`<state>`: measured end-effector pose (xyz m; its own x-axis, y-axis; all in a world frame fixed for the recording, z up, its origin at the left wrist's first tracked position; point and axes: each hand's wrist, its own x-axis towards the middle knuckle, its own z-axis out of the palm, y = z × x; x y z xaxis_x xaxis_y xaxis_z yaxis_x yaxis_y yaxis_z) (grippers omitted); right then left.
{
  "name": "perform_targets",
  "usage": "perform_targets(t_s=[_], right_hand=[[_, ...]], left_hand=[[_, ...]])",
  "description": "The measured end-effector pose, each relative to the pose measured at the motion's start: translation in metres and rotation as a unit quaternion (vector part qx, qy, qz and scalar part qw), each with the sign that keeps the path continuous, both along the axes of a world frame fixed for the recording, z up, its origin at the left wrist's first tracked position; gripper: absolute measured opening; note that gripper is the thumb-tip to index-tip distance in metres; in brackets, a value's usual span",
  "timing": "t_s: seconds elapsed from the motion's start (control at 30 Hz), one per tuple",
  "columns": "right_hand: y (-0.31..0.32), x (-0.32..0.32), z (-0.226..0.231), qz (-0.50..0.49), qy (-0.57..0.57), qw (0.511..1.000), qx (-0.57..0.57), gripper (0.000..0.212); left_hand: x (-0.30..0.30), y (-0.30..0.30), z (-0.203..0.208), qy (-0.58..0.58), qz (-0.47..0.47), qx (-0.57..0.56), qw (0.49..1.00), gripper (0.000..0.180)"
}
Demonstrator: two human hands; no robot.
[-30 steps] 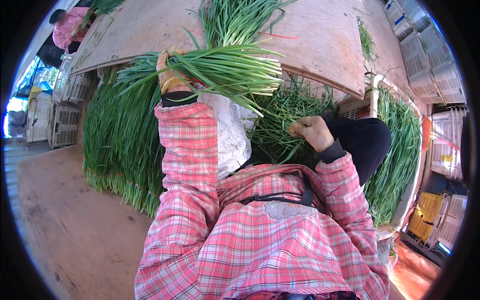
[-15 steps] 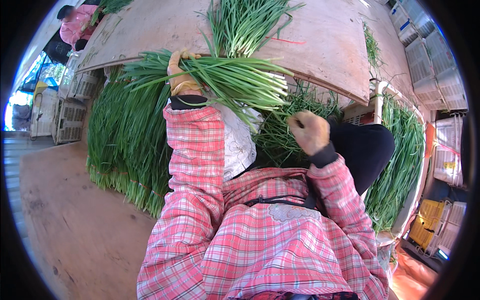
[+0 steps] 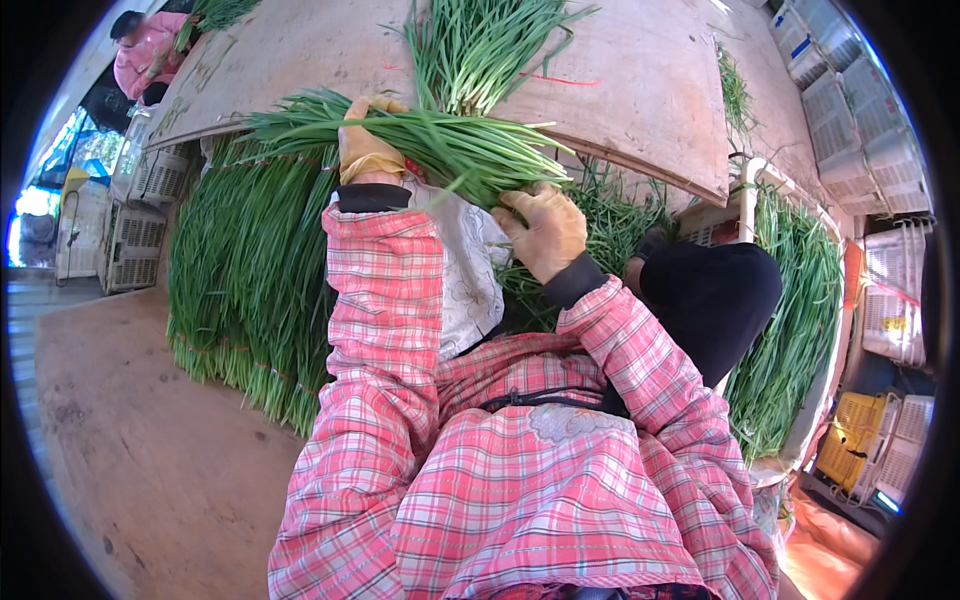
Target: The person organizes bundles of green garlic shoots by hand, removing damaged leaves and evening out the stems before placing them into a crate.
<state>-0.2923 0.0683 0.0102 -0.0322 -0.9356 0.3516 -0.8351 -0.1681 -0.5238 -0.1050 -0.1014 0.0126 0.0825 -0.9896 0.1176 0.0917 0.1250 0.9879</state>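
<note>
One bunch of long green stalks (image 3: 455, 140) held crosswise before the body, along the near edge of the table (image 3: 640, 95), leaf tips to the left, pale stem ends to the right; left hand (image 3: 368, 148) around the leafier half, fingers curled tight and gripping; right hand (image 3: 548, 232) close up under the pale ends, fingers bent, impossible to tell from here whether pinching a few stalks or merely touching them; on the table beyond, a second bunch (image 3: 485, 50) with stem ends toward the body, a red strip (image 3: 565, 79) just beside it; below the table edge, past the right hand, a tangle of loose greens (image 3: 625, 215); to the left, a thick row of tied bundles (image 3: 250, 270), stem ends beside a wooden board (image 3: 160, 450); to the right, a white-rimmed bin (image 3: 748, 205) full of greens; farther off, stacked pale crates (image 3: 850, 120), a yellow crate (image 3: 850, 430) and, at upper left, a person in pink (image 3: 145, 60).
</note>
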Motion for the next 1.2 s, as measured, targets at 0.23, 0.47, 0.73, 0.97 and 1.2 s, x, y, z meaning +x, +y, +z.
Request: perform_targets(t_s=[0.23,0.47,0.73,0.97,1.2], right_hand=[[0.008,-0.020,0.000,0.023,-0.560,0.818,0.131,0.010],[0.044,-0.080,-0.018,-0.071,-0.526,0.837,0.136,0.016],[0.050,-0.055,0.028,-0.004,-0.056,0.998,-0.026,0.027],[-0.006,0.011,0.025,0.029,-0.042,0.992,-0.113,0.026],[0.012,-0.018,0.025,0.116,-0.554,0.813,0.136,0.010]], left_hand=[[-0.001,0.005,0.015,-0.028,-0.032,0.038,0.998,0.020],[0.030,-0.017,-0.011,0.420,-0.037,0.148,0.895,0.006],[0.022,-0.009,-0.009,0.247,-0.011,0.066,0.967,0.013],[-0.007,-0.013,0.001,0.376,-0.023,0.123,0.918,0.013],[-0.008,-0.004,0.008,0.417,0.011,0.154,0.896,0.014]])
